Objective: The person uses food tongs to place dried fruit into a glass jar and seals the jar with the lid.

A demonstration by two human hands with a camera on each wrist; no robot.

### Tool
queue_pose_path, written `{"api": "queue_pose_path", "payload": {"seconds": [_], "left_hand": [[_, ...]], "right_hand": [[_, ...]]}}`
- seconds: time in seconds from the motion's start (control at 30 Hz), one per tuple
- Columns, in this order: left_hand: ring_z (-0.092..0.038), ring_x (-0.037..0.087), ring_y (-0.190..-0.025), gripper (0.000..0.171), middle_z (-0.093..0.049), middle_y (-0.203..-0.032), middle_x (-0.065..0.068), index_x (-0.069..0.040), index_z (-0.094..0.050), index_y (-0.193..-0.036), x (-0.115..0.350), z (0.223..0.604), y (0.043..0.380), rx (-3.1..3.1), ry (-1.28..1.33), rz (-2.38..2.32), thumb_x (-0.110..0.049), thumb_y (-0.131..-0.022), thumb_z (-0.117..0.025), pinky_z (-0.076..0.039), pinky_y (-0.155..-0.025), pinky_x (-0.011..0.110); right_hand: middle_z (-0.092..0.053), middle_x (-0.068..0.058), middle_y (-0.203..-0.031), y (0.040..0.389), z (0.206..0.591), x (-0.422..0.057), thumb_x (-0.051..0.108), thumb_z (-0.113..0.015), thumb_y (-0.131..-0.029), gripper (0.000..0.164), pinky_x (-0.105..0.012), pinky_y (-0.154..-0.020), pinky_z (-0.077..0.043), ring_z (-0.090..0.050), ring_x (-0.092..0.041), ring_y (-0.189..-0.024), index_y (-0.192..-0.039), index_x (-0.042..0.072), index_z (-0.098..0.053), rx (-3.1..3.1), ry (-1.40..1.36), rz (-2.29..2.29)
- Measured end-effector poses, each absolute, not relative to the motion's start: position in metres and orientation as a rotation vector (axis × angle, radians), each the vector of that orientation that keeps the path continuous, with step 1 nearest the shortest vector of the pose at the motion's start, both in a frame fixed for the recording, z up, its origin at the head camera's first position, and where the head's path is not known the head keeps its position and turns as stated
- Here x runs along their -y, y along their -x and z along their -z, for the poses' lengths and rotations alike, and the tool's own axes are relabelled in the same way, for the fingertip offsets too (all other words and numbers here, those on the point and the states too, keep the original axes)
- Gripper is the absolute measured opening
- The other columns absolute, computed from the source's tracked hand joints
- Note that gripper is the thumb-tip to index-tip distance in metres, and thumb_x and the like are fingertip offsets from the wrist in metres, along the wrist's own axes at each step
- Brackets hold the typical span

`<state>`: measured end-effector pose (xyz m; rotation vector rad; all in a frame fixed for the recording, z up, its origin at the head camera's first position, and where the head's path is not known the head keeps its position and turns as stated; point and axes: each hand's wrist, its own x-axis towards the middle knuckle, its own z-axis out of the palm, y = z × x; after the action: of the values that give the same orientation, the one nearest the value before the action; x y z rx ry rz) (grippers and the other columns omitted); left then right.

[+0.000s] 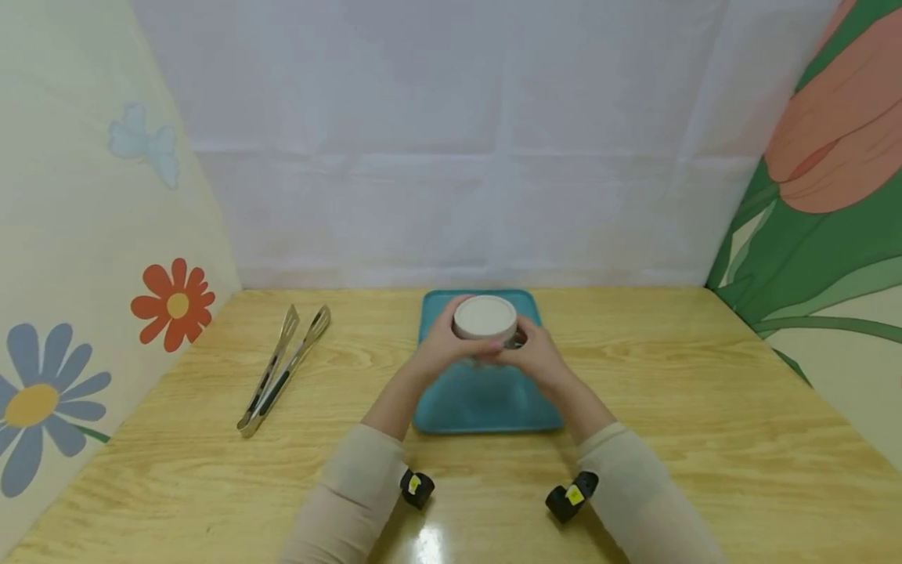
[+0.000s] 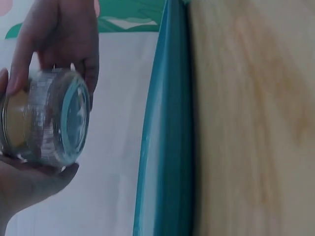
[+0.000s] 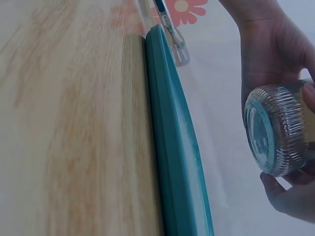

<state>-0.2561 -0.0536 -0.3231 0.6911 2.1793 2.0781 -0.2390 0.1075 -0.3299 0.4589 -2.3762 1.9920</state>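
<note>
Both hands hold a ribbed glass jar with a pale round lid (image 1: 485,316) above a teal tray (image 1: 486,407). The left hand (image 1: 442,342) grips the jar from the left, its thumb along the front just under the lid. On the other side the right hand (image 1: 539,356) curls its fingers and thumb round the right and lower part. Seen from the left wrist, the glass jar (image 2: 49,115) shows its clear round base and ribbed wall. The right wrist view shows the same ribbed glass (image 3: 280,130) between the two hands, well clear of the tray's rim.
Metal tongs (image 1: 282,368) with black grips lie on the wooden table (image 1: 669,407) to the left, jaws spread and pointing away. A white cloth (image 1: 451,157) hangs behind the tray. Flower-patterned panels (image 1: 63,235) stand at both sides.
</note>
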Motion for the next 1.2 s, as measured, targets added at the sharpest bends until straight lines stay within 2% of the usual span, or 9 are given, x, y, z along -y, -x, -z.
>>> {"api": "queue_pose_path", "payload": {"seconds": [0.23, 0.47, 0.67, 0.73, 0.9, 1.07, 1.2], "left_hand": [[-0.041, 0.025, -0.107, 0.077, -0.039, -0.121, 0.01, -0.011, -0.031, -0.131, 0.076, 0.324, 0.263, -2.008, -0.849, -1.921, -0.014, -0.068, -0.074, -0.032, -0.087, 0.043], [-0.041, 0.026, -0.107, 0.077, -0.041, -0.12, 0.011, -0.012, -0.033, -0.131, 0.083, 0.325, 0.266, -1.943, -0.916, -1.886, -0.016, -0.066, -0.075, -0.031, -0.087, 0.043], [-0.041, 0.021, -0.106, 0.07, -0.043, -0.119, 0.005, -0.015, -0.036, -0.129, 0.073, 0.325, 0.255, -2.143, -0.752, -1.978, -0.016, -0.07, -0.073, -0.035, -0.084, 0.042], [-0.041, 0.018, -0.105, 0.073, -0.043, -0.119, 0.002, -0.016, -0.035, -0.128, 0.065, 0.327, 0.25, -2.274, -0.674, -2.005, -0.023, -0.068, -0.074, -0.038, -0.082, 0.04], [-0.043, 0.019, -0.103, 0.083, -0.042, -0.117, 0.005, -0.012, -0.03, -0.129, 0.042, 0.331, 0.242, -2.502, -0.559, -2.075, -0.033, -0.063, -0.076, -0.039, -0.079, 0.038], [-0.046, 0.019, -0.098, 0.076, -0.045, -0.112, 0.006, -0.01, -0.034, -0.124, 0.033, 0.334, 0.24, -2.513, -0.506, -2.186, -0.03, -0.064, -0.076, -0.041, -0.076, 0.037], [-0.045, 0.019, -0.1, 0.075, -0.045, -0.113, 0.006, -0.009, -0.035, -0.124, 0.036, 0.333, 0.241, -2.449, -0.508, -2.196, -0.025, -0.064, -0.076, -0.04, -0.078, 0.037]], "right_hand": [[-0.046, -0.012, -0.117, 0.238, 0.331, -0.107, 0.008, -0.072, -0.068, 0.065, -0.038, -0.074, -0.042, -0.044, -0.026, -0.101, -0.126, 0.008, -0.042, 2.453, -0.521, -2.021], [-0.047, -0.012, -0.117, 0.238, 0.333, -0.107, 0.01, -0.074, -0.067, 0.066, -0.038, -0.075, -0.042, -0.044, -0.026, -0.101, -0.125, 0.008, -0.043, 2.468, -0.548, -2.05], [-0.046, -0.01, -0.117, 0.238, 0.331, -0.105, 0.011, -0.073, -0.068, 0.066, -0.037, -0.074, -0.042, -0.043, -0.025, -0.101, -0.126, 0.011, -0.042, 2.426, -0.446, -2.027], [-0.045, -0.011, -0.118, 0.238, 0.331, -0.104, 0.01, -0.072, -0.069, 0.065, -0.037, -0.074, -0.042, -0.043, -0.025, -0.102, -0.127, 0.01, -0.041, 2.409, -0.385, -1.999], [-0.045, -0.011, -0.12, 0.239, 0.331, -0.101, 0.006, -0.068, -0.07, 0.065, -0.034, -0.073, -0.043, -0.043, -0.025, -0.101, -0.128, 0.009, -0.04, 2.393, -0.307, -1.967], [-0.046, -0.01, -0.118, 0.238, 0.332, -0.1, 0.005, -0.068, -0.069, 0.063, -0.033, -0.071, -0.043, -0.043, -0.024, -0.099, -0.127, 0.01, -0.043, 2.382, -0.31, -1.966], [-0.045, -0.011, -0.119, 0.238, 0.333, -0.101, 0.006, -0.069, -0.07, 0.061, -0.034, -0.072, -0.043, -0.042, -0.025, -0.101, -0.125, 0.009, -0.044, 2.382, -0.342, -1.977]]}}
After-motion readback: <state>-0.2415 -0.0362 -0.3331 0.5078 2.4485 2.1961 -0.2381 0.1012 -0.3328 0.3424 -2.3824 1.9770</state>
